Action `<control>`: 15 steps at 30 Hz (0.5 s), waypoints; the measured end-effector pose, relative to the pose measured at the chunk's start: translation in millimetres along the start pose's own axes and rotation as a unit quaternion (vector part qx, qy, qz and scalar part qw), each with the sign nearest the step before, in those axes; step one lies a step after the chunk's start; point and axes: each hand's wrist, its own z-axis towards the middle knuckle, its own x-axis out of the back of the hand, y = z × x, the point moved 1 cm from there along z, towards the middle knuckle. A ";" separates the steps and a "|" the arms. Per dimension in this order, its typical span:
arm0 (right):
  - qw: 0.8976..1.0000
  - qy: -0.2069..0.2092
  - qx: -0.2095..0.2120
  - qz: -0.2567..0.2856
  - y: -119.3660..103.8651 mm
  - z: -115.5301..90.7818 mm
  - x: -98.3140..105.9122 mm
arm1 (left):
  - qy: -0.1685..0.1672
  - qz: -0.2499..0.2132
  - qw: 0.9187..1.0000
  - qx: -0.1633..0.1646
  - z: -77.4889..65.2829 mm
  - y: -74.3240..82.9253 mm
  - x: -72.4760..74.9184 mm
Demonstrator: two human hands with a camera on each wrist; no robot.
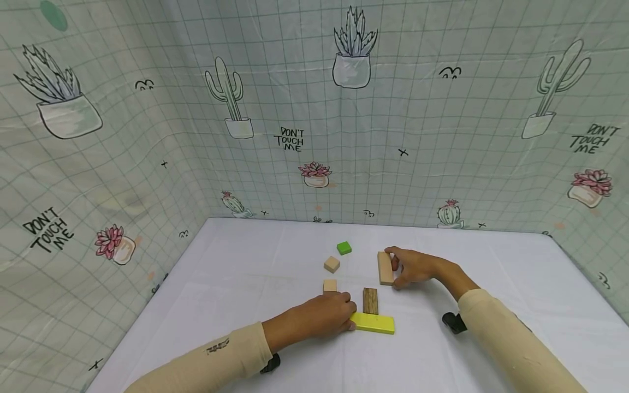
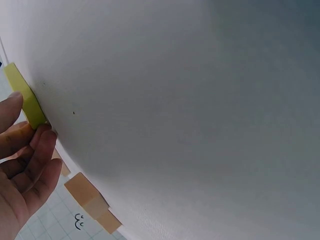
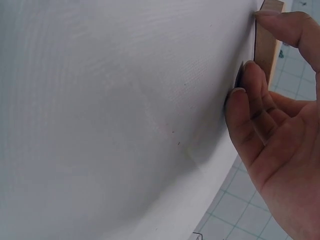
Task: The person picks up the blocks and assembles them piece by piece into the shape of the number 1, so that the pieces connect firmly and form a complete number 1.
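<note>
My left hand (image 1: 326,315) pinches the left end of a long yellow block (image 1: 374,323) between thumb and fingers. The left wrist view shows the thumb on one side of that yellow block (image 2: 25,100). Farther back, my right hand (image 1: 416,266) holds a long pale wooden block (image 1: 385,268) by its right side, thumb at the near end and a finger at the far end. In the right wrist view, part of this pale block (image 3: 266,47) shows beyond the fingers. A dark brown wood-grain block (image 1: 371,301) lies just behind the yellow one.
A small pale wooden block (image 1: 330,285) lies just beyond my left hand, partly hidden by it. Behind it are another small pale block (image 1: 332,265) and a green block (image 1: 344,248). The white table (image 1: 255,262) meets a cactus-print cloth (image 1: 275,180) at its back edge.
</note>
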 end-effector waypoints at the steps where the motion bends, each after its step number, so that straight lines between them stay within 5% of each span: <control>1: 1.000 0.000 0.002 0.000 0.1 0.1 0.0 | -0.001 -0.001 1.000 0.000 0.1 0.0 0.1; 15: 1.000 0.003 -0.003 0.007 -2.2 -0.2 0.0 | -0.006 -0.006 1.000 0.006 1.2 -1.8 -1.7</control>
